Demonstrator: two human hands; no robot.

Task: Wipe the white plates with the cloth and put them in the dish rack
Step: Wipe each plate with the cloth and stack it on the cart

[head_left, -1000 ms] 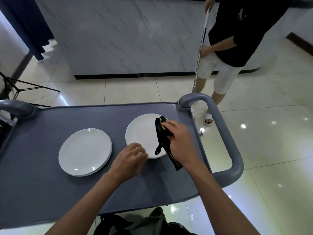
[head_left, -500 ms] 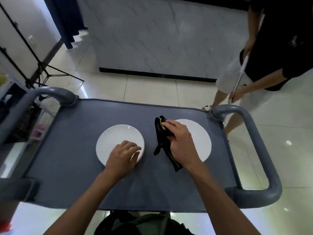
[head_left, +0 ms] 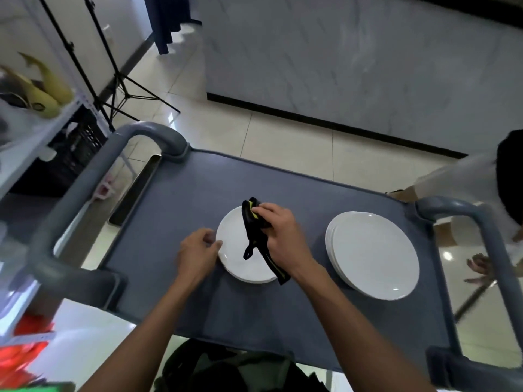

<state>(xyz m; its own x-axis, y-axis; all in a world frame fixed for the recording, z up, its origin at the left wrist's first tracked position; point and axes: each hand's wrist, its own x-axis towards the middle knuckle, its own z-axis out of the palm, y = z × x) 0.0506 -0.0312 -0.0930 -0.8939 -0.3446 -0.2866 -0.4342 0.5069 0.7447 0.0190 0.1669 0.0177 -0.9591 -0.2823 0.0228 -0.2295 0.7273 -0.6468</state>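
Observation:
Two stacks of white plates lie on the grey cart top (head_left: 158,222). Over the left stack (head_left: 230,258) my right hand (head_left: 283,233) grips a black cloth (head_left: 252,236) with a yellow-green edge, and the cloth hangs down onto the top plate. At that stack's left rim my left hand (head_left: 195,253) has its curled fingers and thumb on the plate's edge. The right stack (head_left: 373,256) lies untouched near the cart's right end. I see no dish rack.
The cart has raised grey handles at its left (head_left: 85,199) and right (head_left: 492,250) ends. Another person (head_left: 506,182) stands close to the right end. At the left are a shelf (head_left: 34,125), a black crate (head_left: 70,154) and a tripod (head_left: 119,80).
My view has swung left. My right hand carried the cloth from the right stack to the left stack. My left hand slid from the top of the left plate to its left rim.

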